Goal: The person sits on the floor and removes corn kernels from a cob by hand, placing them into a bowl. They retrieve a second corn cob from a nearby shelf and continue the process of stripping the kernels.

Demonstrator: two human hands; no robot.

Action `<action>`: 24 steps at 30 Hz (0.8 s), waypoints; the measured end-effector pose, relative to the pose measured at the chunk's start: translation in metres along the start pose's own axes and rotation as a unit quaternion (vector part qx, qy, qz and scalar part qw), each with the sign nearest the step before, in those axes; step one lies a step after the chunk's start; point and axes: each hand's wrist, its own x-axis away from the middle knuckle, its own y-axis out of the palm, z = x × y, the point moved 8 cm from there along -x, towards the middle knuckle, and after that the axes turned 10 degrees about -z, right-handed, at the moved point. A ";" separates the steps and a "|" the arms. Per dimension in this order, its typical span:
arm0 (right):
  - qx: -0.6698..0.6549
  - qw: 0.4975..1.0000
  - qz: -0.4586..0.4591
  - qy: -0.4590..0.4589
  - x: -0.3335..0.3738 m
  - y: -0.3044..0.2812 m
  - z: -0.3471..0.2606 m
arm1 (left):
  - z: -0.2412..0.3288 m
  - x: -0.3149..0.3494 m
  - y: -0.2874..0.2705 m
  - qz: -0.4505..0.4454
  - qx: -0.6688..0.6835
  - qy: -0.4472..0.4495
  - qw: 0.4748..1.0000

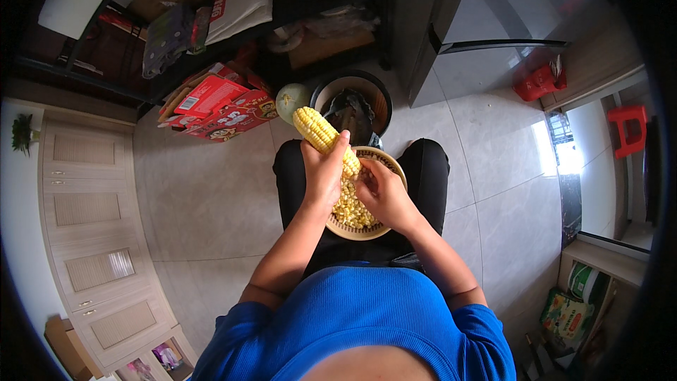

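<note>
A yellow corn cob [319, 132] is tilted across the front of me, its upper end pointing up and left. My left hand [326, 173] is wrapped round its middle, thumb along the upper side. At the cob's lower end, my right hand [383, 192] has its fingers curled in against the kernels; the exact grip of its fingertips is partly hidden. Under both hands a round tan basket [364, 234] rests between my thighs. Loose corn kernels [350, 210] lie in it.
Beyond my knees stands a dark round bin [381, 92] with a black liner, beside a pale green melon [289, 101]. Red cartons [226, 107] sit left of them under a loaded shelf [296, 26]. A grey fridge [493, 25] is at the far right, near a red bag [540, 83].
</note>
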 end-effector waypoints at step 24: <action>-0.431 0.900 0.011 0.068 -0.009 0.013 0.026 | 0.028 0.015 0.022 -0.024 0.029 0.076 0.996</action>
